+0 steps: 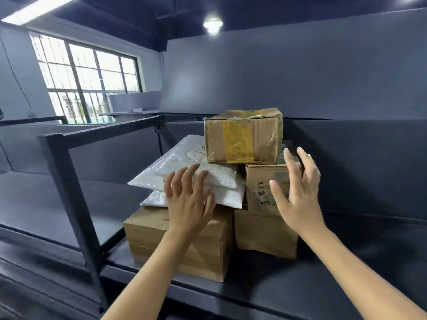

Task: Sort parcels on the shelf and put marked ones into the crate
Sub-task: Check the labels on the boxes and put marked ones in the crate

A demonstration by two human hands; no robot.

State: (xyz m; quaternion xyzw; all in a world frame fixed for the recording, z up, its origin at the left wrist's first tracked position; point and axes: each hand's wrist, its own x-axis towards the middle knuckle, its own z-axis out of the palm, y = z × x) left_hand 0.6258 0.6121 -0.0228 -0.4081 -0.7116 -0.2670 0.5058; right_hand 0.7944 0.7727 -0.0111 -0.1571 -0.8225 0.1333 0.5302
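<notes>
Head view, yellow-taped brown box (242,137) atop cartons (147,229) and white mailers (182,160), left hand (188,204) and right hand (300,199) grips released

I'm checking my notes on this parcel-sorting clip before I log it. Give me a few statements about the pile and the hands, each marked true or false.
1. A cardboard box with yellow tape tops the pile. True.
2. The right hand grips that box. False: its fingers are spread and hold nothing, in front of the smaller box below.
3. White mailers lie on the large box at lower left. True.
4. The parcels sit inside a crate. False: they are stacked on a dark shelf; no crate shows.
5. The left hand holds nothing. True.
</notes>
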